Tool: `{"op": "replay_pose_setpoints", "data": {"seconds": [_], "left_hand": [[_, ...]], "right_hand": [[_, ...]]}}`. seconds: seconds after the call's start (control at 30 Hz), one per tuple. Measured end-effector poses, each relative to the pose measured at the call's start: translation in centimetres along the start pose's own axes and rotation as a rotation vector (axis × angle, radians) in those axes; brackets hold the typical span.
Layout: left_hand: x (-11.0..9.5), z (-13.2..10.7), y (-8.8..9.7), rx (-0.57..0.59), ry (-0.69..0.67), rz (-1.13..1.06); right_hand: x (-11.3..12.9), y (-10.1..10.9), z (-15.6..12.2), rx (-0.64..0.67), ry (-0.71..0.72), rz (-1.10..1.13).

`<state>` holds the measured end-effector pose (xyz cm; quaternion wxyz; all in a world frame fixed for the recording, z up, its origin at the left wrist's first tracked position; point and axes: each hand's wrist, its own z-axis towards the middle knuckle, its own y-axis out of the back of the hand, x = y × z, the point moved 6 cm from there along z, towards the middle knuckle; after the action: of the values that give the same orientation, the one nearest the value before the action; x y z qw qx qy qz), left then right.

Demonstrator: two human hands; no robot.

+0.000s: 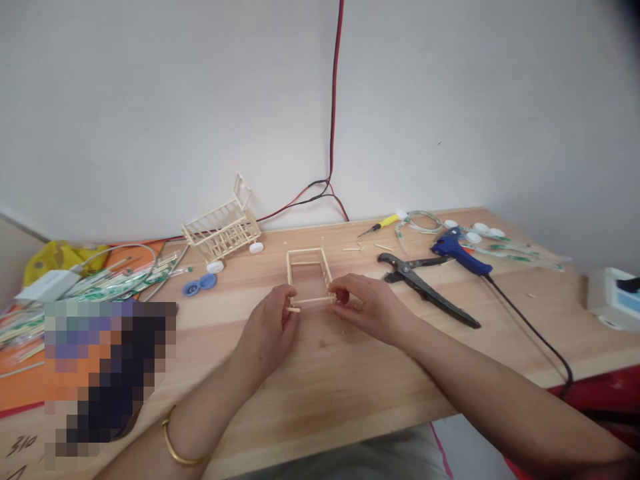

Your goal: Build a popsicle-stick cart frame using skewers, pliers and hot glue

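Note:
A small open box frame of thin wooden sticks (306, 252) rests on the table in front of me. My left hand (267, 330) is closed at its near left corner, thumb and fingers pinching there. A short stick end (294, 309) pokes out by the left thumb; whether it is joined to the frame I cannot tell. My right hand (373, 307) grips the near right corner, its curled fingertips partly hiding that post. Behind, to the left, stands a larger stick cart (223, 233) with white bottle-cap wheels (215, 267).
Right of my hands lie black-handled cutters (425, 287) and a blue glue gun (463, 253) with its cord. A yellow-handled screwdriver (384, 224) lies farther back. Blue caps (207, 281), wrapped sticks (130, 280) and a white charger (50, 287) are at left.

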<state>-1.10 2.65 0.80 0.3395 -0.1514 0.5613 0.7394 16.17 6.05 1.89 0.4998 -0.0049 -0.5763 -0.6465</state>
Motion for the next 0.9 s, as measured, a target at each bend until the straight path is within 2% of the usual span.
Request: {"op": "replay_pose_setpoints", "data": {"seconds": [0.33, 0.47, 0.63, 0.73, 0.9], "left_hand": [[1.1, 0.1, 0.2, 0.039, 0.133, -0.13], [2.1, 0.2, 1.2, -0.006, 0.238, -0.259], [2.9, 0.4, 1.9, -0.035, 0.338, -0.246], [2.9, 0.3, 1.7, 0.0, 0.326, -0.188], [2.5, 0.2, 1.5, 0.023, 0.246, -0.007]], "right_hand": [[0.2, 0.7, -0.1, -0.024, -0.029, -0.029], [0.3, 1.6, -0.2, -0.099, -0.07, 0.024], [-0.5, 2.5, 0.0, -0.186, -0.164, 0.093], [-1.6, 2.1, 0.2, -0.114, -0.219, 0.133], [-2.6, 0.4, -0.3, 0.104, -0.284, 0.204]]}}
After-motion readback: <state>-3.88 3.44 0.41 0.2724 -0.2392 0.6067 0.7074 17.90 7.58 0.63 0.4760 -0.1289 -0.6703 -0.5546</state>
